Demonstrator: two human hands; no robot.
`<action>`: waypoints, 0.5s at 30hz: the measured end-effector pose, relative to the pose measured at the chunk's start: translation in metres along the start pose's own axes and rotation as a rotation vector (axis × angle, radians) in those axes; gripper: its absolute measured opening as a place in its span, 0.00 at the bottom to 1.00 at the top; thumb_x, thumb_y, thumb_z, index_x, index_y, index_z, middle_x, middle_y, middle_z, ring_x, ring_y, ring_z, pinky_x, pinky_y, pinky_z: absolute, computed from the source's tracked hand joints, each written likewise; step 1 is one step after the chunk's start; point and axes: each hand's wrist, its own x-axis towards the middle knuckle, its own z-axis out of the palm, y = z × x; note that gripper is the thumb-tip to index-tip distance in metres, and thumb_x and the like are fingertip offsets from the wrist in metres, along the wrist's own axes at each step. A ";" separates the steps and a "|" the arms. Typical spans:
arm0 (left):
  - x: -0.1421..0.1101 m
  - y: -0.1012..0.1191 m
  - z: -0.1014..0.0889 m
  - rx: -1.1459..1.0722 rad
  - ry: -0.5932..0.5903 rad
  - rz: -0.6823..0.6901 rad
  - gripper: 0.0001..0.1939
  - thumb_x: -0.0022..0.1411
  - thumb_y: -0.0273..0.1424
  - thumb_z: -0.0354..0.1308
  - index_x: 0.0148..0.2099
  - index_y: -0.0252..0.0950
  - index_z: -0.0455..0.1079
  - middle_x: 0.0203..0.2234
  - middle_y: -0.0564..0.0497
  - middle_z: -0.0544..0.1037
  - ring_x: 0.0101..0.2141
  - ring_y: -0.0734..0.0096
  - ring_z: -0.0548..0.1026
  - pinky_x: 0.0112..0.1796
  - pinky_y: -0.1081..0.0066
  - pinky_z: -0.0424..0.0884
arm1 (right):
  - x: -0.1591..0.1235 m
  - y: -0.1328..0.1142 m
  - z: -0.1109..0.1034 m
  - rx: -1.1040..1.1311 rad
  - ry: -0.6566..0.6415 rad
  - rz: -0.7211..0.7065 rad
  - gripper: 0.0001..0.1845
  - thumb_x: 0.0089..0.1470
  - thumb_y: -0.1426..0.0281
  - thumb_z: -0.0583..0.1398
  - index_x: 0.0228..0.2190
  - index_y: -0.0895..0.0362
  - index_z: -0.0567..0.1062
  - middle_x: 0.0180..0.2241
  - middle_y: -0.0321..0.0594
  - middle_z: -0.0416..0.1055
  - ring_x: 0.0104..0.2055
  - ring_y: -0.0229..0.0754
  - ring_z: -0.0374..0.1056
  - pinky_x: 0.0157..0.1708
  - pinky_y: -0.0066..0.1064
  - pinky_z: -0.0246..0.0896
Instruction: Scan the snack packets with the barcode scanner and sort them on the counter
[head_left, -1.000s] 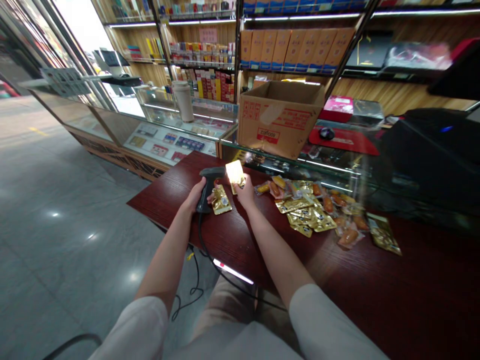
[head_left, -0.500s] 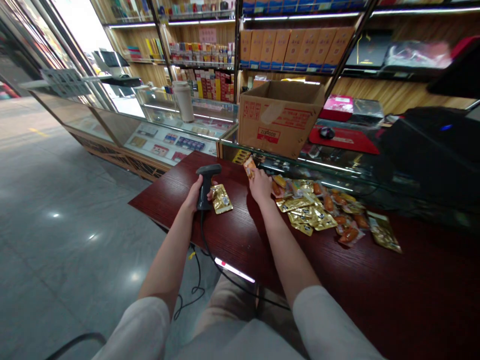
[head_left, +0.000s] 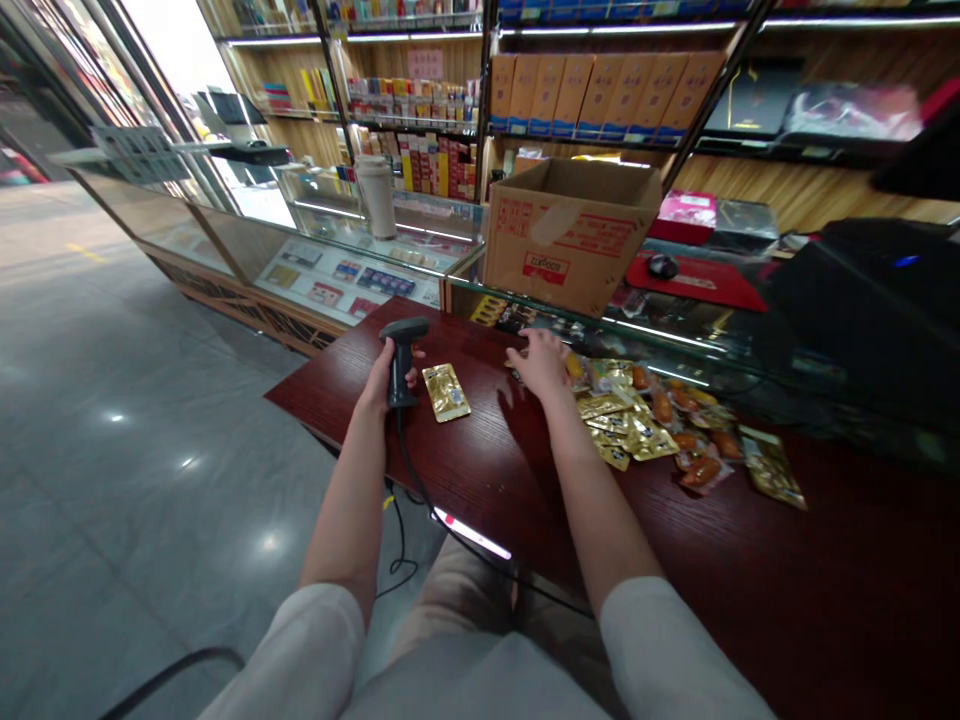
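My left hand [head_left: 379, 380] is wrapped round the handle of a dark barcode scanner [head_left: 401, 365], its head upward and its cable hanging down over the table edge. Just right of the scanner, a gold foil packet [head_left: 447, 392] lies flat by itself. At the left end of a pile of snack packets, my right hand [head_left: 541, 366] hovers low with fingers apart. A small wrapped item is partly hidden beneath it. The pile holds several gold packets [head_left: 636, 432] and several clear-wrapped orange-brown sausage-like snacks [head_left: 703, 470].
The dark red table [head_left: 480, 470] meets a glass display counter behind it. On that counter stand an open cardboard box [head_left: 566, 240], a tall white cup [head_left: 376, 198] and a mouse [head_left: 663, 266] on a red mat. A lit phone-like screen [head_left: 472, 533] shows below the front edge.
My right hand has let go of the orange wrapped snack and opened at the pile's left end. My left hand, with the scanner, has drawn left, away from the single gold packet.
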 end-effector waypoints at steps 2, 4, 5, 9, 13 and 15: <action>-0.001 0.001 -0.003 -0.004 0.024 0.028 0.38 0.61 0.63 0.53 0.47 0.28 0.73 0.14 0.58 0.65 0.14 0.77 0.64 0.16 0.75 0.59 | -0.003 -0.025 0.016 0.060 -0.142 -0.075 0.27 0.60 0.53 0.60 0.55 0.54 0.72 0.55 0.51 0.70 0.58 0.57 0.63 0.59 0.48 0.51; -0.002 0.002 -0.003 -0.007 0.031 0.040 0.38 0.61 0.62 0.54 0.48 0.28 0.73 0.14 0.58 0.66 0.14 0.77 0.64 0.16 0.76 0.59 | -0.007 -0.046 0.034 0.070 -0.270 -0.079 0.33 0.57 0.48 0.61 0.56 0.55 0.71 0.56 0.53 0.69 0.60 0.58 0.62 0.59 0.49 0.52; -0.002 0.002 -0.003 -0.007 0.032 0.046 0.38 0.62 0.62 0.54 0.48 0.28 0.73 0.14 0.57 0.66 0.14 0.77 0.64 0.16 0.76 0.60 | -0.009 -0.055 0.041 0.055 -0.307 -0.069 0.35 0.56 0.47 0.62 0.56 0.56 0.70 0.58 0.54 0.68 0.62 0.59 0.61 0.60 0.51 0.51; -0.001 0.000 0.000 0.021 0.042 0.085 0.35 0.63 0.59 0.55 0.49 0.29 0.73 0.16 0.56 0.68 0.14 0.77 0.65 0.17 0.76 0.61 | -0.007 -0.065 0.056 -0.017 -0.341 -0.036 0.38 0.54 0.46 0.64 0.56 0.59 0.71 0.61 0.59 0.64 0.65 0.63 0.57 0.61 0.55 0.49; 0.004 -0.005 0.001 0.102 0.014 0.045 0.36 0.64 0.60 0.52 0.46 0.28 0.74 0.13 0.55 0.66 0.13 0.75 0.64 0.16 0.76 0.60 | 0.009 -0.047 0.051 -0.067 -0.341 0.030 0.26 0.61 0.59 0.60 0.55 0.62 0.74 0.60 0.59 0.67 0.64 0.60 0.60 0.61 0.51 0.51; 0.008 -0.009 0.001 0.123 -0.003 0.016 0.37 0.64 0.61 0.51 0.44 0.28 0.74 0.12 0.56 0.65 0.13 0.75 0.64 0.16 0.76 0.59 | 0.017 -0.037 0.046 -0.059 -0.370 0.061 0.21 0.65 0.64 0.55 0.53 0.60 0.76 0.58 0.56 0.70 0.62 0.57 0.64 0.60 0.48 0.53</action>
